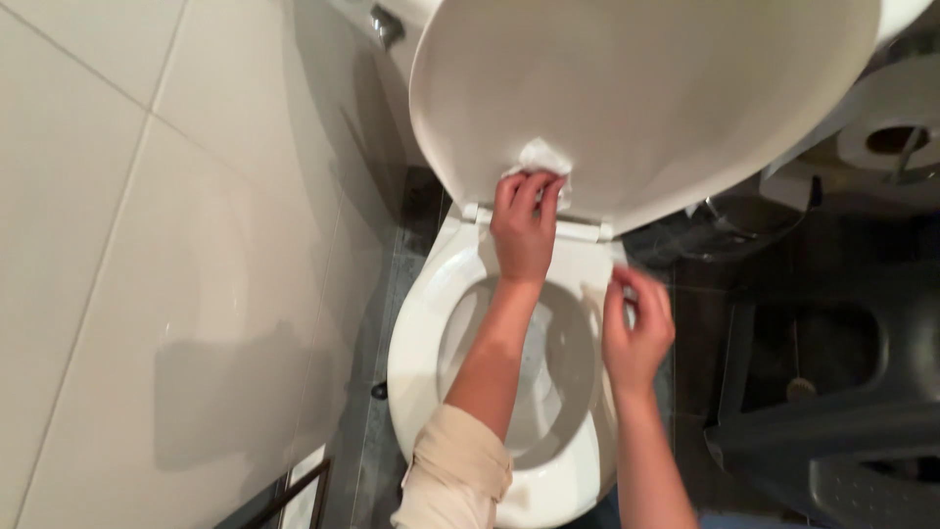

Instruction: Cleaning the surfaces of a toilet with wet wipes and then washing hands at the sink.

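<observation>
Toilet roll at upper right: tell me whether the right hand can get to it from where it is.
Probably yes. The right hand hovers by the bowl's right rim with nothing in its grip, and no object stands between it and the roll, though it's a stretch up and right.

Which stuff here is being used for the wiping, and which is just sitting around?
In use:
- left hand pressing a white tissue
- raised toilet lid
- toilet seat by the right hand

Just sitting around:
- toilet roll
- dark stool
- wall tiles
</observation>
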